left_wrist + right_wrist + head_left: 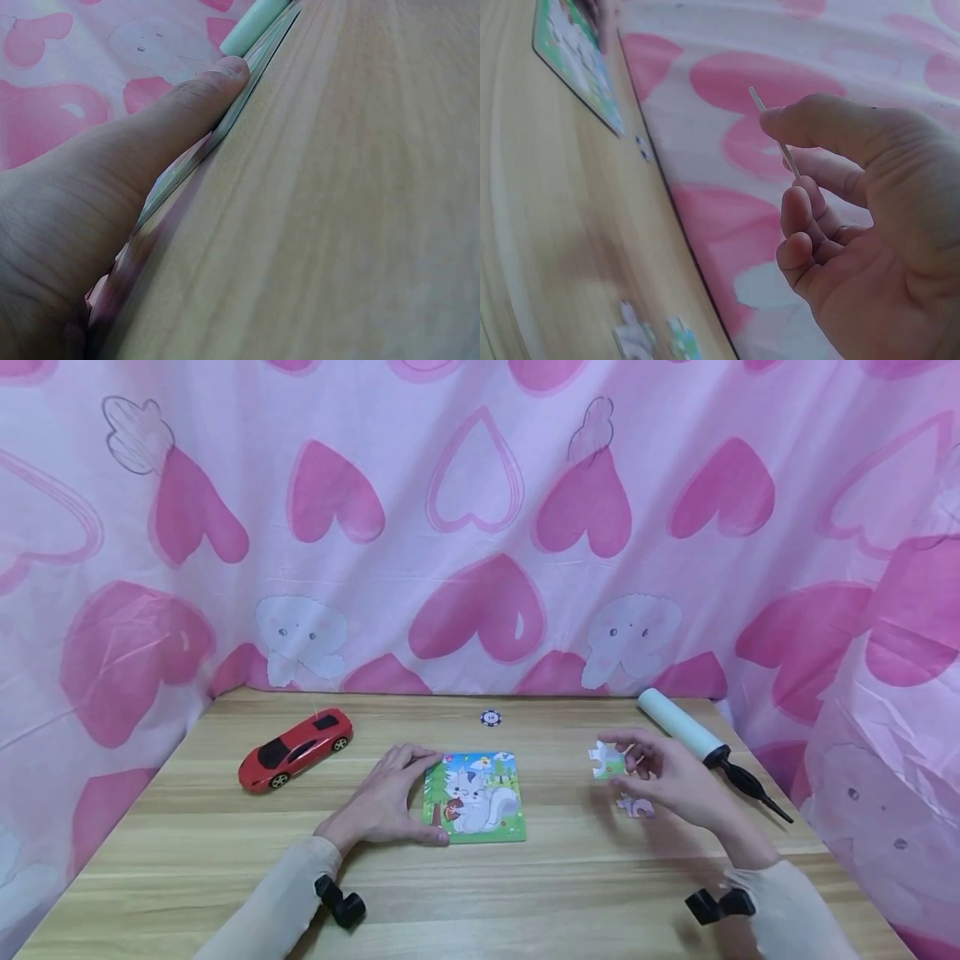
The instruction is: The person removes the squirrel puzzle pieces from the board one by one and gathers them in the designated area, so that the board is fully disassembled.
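A square jigsaw puzzle with a squirrel picture lies flat on the table. My left hand holds it by the left side, thumb at the near corner and fingers at the far one. In the left wrist view the thumb rests along the puzzle's thin edge. Off to the right, my right hand pinches a jigsaw piece above the table. That piece appears edge-on between thumb and fingers in the right wrist view. Below it lie loose pieces, one grey-purple and one green-blue.
A red toy car stands at the left. Behind the puzzle lies a small poker chip. A mint-green balloon pump with a black tapered end lies at the right edge. A pink heart-print curtain hangs behind the table.
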